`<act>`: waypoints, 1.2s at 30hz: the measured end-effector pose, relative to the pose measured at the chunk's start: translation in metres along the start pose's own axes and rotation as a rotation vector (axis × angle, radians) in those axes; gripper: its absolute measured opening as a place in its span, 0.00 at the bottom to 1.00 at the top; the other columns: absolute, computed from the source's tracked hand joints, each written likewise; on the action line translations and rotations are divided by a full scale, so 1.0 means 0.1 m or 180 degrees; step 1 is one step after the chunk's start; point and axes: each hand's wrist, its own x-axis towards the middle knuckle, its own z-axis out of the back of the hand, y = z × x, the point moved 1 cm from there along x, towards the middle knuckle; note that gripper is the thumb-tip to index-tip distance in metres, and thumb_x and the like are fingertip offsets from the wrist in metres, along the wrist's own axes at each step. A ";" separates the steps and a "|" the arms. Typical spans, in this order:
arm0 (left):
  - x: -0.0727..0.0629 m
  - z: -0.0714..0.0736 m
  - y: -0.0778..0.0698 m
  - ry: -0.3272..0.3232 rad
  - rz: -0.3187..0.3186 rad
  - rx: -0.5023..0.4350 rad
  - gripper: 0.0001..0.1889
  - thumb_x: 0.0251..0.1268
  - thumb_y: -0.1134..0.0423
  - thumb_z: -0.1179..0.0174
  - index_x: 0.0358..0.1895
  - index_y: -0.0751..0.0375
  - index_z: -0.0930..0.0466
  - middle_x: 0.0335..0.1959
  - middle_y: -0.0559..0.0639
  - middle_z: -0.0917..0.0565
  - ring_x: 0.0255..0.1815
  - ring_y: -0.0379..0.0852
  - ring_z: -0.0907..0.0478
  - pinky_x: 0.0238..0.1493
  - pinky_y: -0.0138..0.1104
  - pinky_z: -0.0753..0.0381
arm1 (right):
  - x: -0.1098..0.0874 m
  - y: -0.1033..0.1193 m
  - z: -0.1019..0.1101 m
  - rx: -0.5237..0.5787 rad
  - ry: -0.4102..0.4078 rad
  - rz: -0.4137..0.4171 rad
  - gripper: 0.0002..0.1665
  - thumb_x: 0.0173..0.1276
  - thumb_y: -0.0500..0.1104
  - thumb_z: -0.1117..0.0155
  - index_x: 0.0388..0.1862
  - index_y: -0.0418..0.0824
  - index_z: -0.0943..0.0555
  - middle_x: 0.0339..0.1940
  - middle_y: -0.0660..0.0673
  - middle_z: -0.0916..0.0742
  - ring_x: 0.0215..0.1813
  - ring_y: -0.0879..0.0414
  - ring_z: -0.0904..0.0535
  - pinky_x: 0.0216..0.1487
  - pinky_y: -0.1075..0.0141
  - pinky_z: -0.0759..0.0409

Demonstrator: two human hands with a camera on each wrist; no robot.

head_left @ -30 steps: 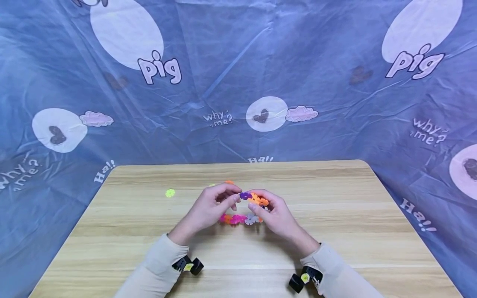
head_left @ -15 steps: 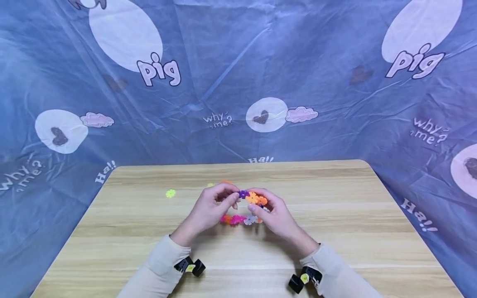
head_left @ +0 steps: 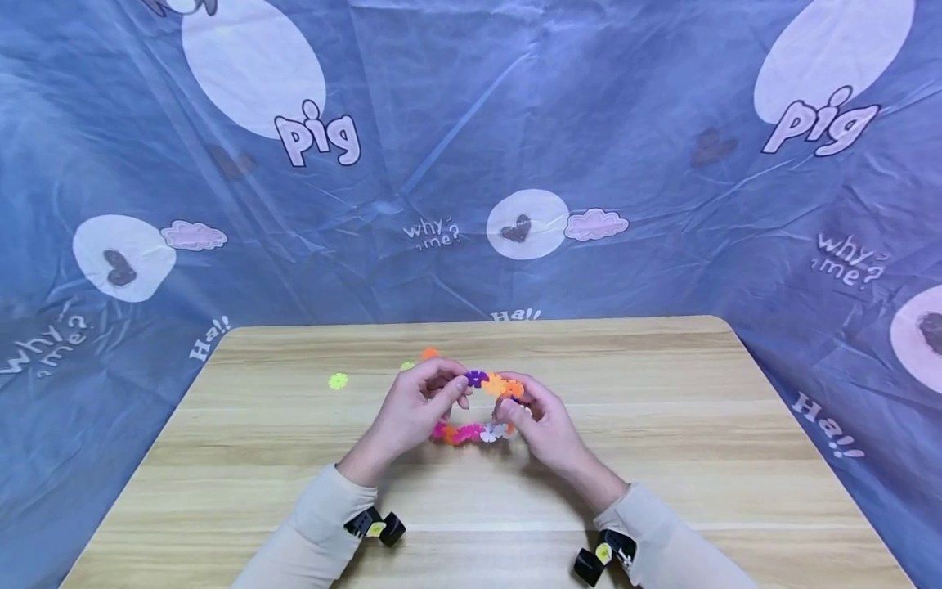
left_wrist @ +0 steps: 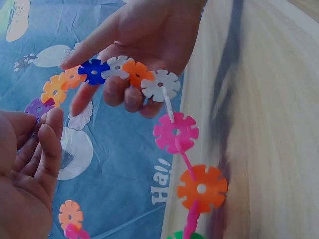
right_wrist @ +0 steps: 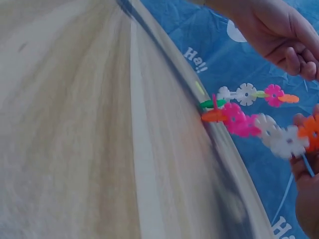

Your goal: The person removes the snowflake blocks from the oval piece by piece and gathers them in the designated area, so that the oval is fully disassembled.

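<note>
A chain of interlocked flower-shaped plastic discs (head_left: 468, 433) hangs in a loop between and below both hands. My left hand (head_left: 412, 406) pinches the purple disc (head_left: 477, 379) at one end between thumb and fingers. My right hand (head_left: 548, 421) holds the chain near that end, by the orange discs (head_left: 511, 389) and the blue disc (left_wrist: 93, 72). White, pink and orange discs follow downward in the left wrist view. The other end, with an orange disc (head_left: 430, 354), sticks out beyond my left hand; the right wrist view shows its pink disc (right_wrist: 274, 95) too.
One loose lime disc (head_left: 338, 381) lies on the wooden table (head_left: 662, 409), left of my left hand. A blue printed cloth (head_left: 412, 164) stands behind and at both sides of the table. Both wrists wear small black cameras (head_left: 393, 529).
Both hands and the purple and orange discs between them have shifted slightly left. The chain's far orange end has also moved left and shows more fully behind my left hand.
</note>
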 end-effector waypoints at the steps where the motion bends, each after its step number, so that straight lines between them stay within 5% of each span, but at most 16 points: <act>1: 0.00 -0.01 0.00 -0.0005 0.0008 -0.0014 0.07 0.80 0.70 0.39 0.52 0.69 0.16 0.36 0.66 0.11 0.22 0.42 0.21 0.23 0.34 0.19 | 0.00 0.00 -0.01 0.0011 -0.0036 0.0019 0.20 0.83 0.31 0.45 0.69 0.26 0.24 0.35 0.33 0.13 0.39 0.61 0.14 0.46 0.66 0.12; 5: 0.00 -0.03 0.02 -0.0015 -0.0016 0.0028 0.06 0.80 0.70 0.39 0.52 0.68 0.16 0.38 0.66 0.11 0.27 0.38 0.19 0.25 0.31 0.20 | 0.00 0.01 -0.07 0.0133 -0.0205 0.0061 0.18 0.86 0.32 0.49 0.67 0.24 0.24 0.29 0.41 0.19 0.33 0.58 0.18 0.38 0.65 0.13; 10: 0.02 -0.04 0.05 -0.0003 -0.0195 0.0157 0.05 0.79 0.71 0.39 0.50 0.67 0.16 0.36 0.60 0.11 0.34 0.38 0.16 0.32 0.29 0.20 | 0.01 0.06 -0.11 0.0091 -0.0499 -0.0080 0.22 0.82 0.32 0.42 0.71 0.27 0.25 0.35 0.55 0.15 0.29 0.60 0.19 0.31 0.67 0.15; 17: 0.02 -0.06 0.04 0.0116 -0.0181 0.0030 0.07 0.79 0.71 0.39 0.54 0.68 0.17 0.35 0.62 0.11 0.31 0.36 0.18 0.30 0.30 0.20 | 0.03 0.10 -0.12 -0.0215 -0.0914 -0.0354 0.22 0.75 0.32 0.31 0.66 0.31 0.17 0.28 0.56 0.12 0.24 0.62 0.20 0.20 0.65 0.21; 21: 0.03 -0.10 0.04 0.0181 -0.0199 -0.0041 0.10 0.79 0.71 0.38 0.57 0.68 0.17 0.38 0.62 0.10 0.33 0.37 0.15 0.31 0.31 0.17 | 0.03 0.12 -0.12 -0.0310 -0.0915 -0.0351 0.22 0.75 0.33 0.30 0.66 0.33 0.16 0.35 0.61 0.09 0.24 0.63 0.19 0.23 0.67 0.18; 28: 0.02 -0.17 0.05 -0.0126 -0.0207 -0.0125 0.08 0.76 0.72 0.35 0.53 0.68 0.13 0.41 0.61 0.11 0.36 0.38 0.13 0.36 0.34 0.13 | 0.01 0.15 -0.14 -0.0241 -0.0750 -0.0211 0.22 0.74 0.32 0.30 0.66 0.31 0.17 0.42 0.62 0.08 0.22 0.64 0.22 0.22 0.66 0.18; 36: 0.01 -0.20 0.05 -0.0409 -0.0527 -0.0121 0.05 0.71 0.75 0.32 0.46 0.69 0.11 0.40 0.62 0.12 0.34 0.34 0.20 0.36 0.30 0.16 | 0.01 0.22 -0.16 -0.0277 -0.0822 -0.0131 0.21 0.73 0.32 0.28 0.63 0.31 0.15 0.42 0.63 0.08 0.24 0.68 0.25 0.21 0.72 0.23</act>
